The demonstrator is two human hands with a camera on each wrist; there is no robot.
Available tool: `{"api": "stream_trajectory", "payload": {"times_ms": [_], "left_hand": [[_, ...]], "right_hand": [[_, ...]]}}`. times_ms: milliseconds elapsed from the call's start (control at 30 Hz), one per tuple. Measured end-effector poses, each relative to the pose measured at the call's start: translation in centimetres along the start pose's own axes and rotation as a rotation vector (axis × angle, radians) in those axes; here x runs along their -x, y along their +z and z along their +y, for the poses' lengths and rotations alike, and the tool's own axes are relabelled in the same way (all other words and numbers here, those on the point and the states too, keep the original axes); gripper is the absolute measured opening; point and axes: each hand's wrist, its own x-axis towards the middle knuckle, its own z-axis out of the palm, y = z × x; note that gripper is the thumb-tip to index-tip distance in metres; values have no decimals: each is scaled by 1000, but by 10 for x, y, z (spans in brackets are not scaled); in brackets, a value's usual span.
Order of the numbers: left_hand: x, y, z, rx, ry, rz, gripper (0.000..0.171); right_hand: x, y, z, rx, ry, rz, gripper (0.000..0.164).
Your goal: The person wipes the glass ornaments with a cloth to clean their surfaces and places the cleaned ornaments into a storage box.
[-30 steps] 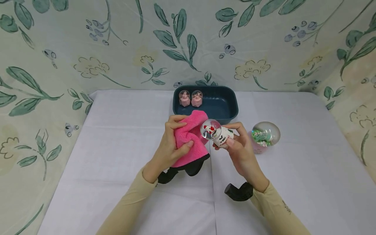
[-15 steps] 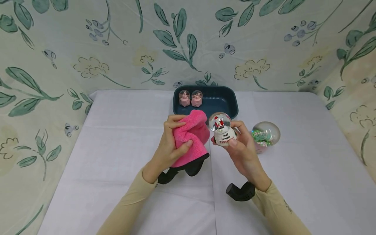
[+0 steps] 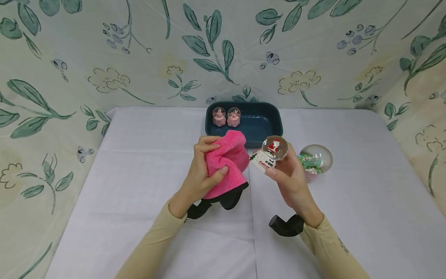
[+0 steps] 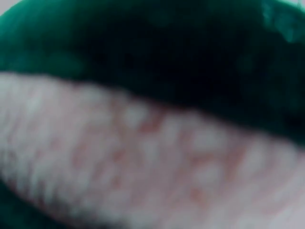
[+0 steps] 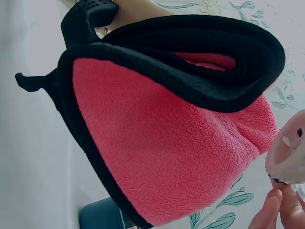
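Note:
My left hand (image 3: 195, 180) grips a bunched pink cloth (image 3: 230, 164) with black edging, thumb on top. Just right of it, my right hand (image 3: 296, 186) pinches a small snow globe (image 3: 275, 147) by its white base. The globe holds a red-and-white figure, and red lettering shows on the base. It leans to the right, close beside the cloth. In the right wrist view the base's underside (image 5: 288, 148) shows at the right edge above my fingertips (image 5: 269, 210). Only blurred cloth (image 4: 143, 152) fills the left wrist view.
Behind my hands stands a dark blue tray (image 3: 278, 126) with two small pink snow globes (image 3: 219, 117) at its left end. A larger snow globe (image 3: 317, 161) with a pink base and green contents stands right of my right hand. White cloth (image 3: 146, 155) covers the table.
My right hand has turned the snow globe from leaning left, through upright, to leaning right, and shifted it slightly right. The left hand and the cloth have stayed nearly still.

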Motion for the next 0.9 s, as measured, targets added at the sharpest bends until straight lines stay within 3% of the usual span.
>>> {"api": "stream_trajectory", "payload": {"times_ms": [300, 533, 633, 767, 900], "left_hand": [[-1, 0, 1, 3, -8, 2, 52], [-1, 2, 0, 0, -1, -3, 53], [-2, 3, 0, -6, -5, -5, 54], [-2, 3, 0, -24, -28, -10, 54], [-1, 1, -2, -33, -51, -8, 52]], "right_hand": [[-1, -2, -2, 37, 21, -5, 67], [-2, 0, -3, 31, 2, -17, 69], [-1, 0, -4, 76, 9, 2, 66], [0, 0, -7, 162, 61, 27, 59], [1, 0, -11, 210, 133, -4, 53]]}}
